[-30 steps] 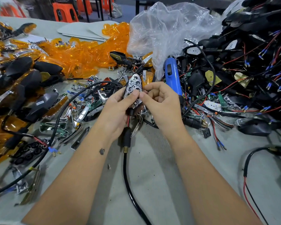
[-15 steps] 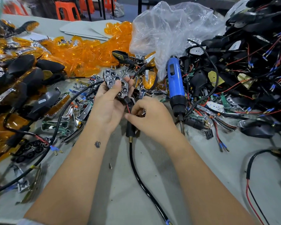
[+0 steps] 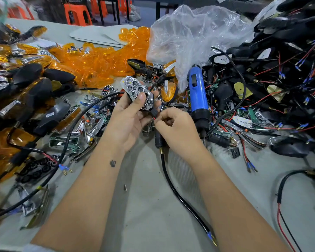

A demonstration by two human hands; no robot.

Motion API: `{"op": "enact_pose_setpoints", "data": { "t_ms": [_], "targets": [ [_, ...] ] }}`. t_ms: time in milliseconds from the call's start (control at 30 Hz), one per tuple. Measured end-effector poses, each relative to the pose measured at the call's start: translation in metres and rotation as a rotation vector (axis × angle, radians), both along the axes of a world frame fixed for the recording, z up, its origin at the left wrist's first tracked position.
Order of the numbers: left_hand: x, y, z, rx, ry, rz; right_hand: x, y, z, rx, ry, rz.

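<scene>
Item: chrome reflector unit (image 3: pixel 138 94), just left of the blue screwdriver (image 3: pixel 197 93). My left hand (image 3: pixel 129 120), grip wrapped round it, thumb across the face, steadies it, I judge, so my right hand (image 3: pixel 176 130), grip pinched narrow, can work its red lead (image 3: pixel 154 118).

Both forearms (image 3: pixel 91 197) are bare. A small black swan tattoo (image 3: pixel 113 163) sits at 6 o'clock from the left hand (image 3: pixel 129 120).
</scene>
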State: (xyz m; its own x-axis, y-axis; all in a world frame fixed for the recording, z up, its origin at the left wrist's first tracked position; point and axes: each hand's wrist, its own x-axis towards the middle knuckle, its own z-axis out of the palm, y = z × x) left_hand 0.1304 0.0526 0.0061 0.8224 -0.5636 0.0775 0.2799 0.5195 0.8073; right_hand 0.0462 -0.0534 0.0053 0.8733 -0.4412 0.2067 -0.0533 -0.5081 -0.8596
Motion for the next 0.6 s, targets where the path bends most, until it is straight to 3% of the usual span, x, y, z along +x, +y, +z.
{"op": "enact_pose_setpoints", "data": {
  "t_ms": [233, 500, 600],
  "targets": [
    [0.0008, -0.0005, -0.0018, 0.024, -0.017, 0.032, 0.0000, -0.0016, 0.0009, 0.092, 0.017, 0.032],
    [-0.0018, -0.0024, -0.0014, 0.046, -0.004, 0.130, -0.0042, -0.0039, 0.0050, 0.006, 0.079, 0.112],
    [-0.0027, -0.0025, -0.0019, 0.121, -0.020, 0.084, -0.0064, -0.0005, 0.0079, 0.199, -0.089, 0.068]
  ]
}}
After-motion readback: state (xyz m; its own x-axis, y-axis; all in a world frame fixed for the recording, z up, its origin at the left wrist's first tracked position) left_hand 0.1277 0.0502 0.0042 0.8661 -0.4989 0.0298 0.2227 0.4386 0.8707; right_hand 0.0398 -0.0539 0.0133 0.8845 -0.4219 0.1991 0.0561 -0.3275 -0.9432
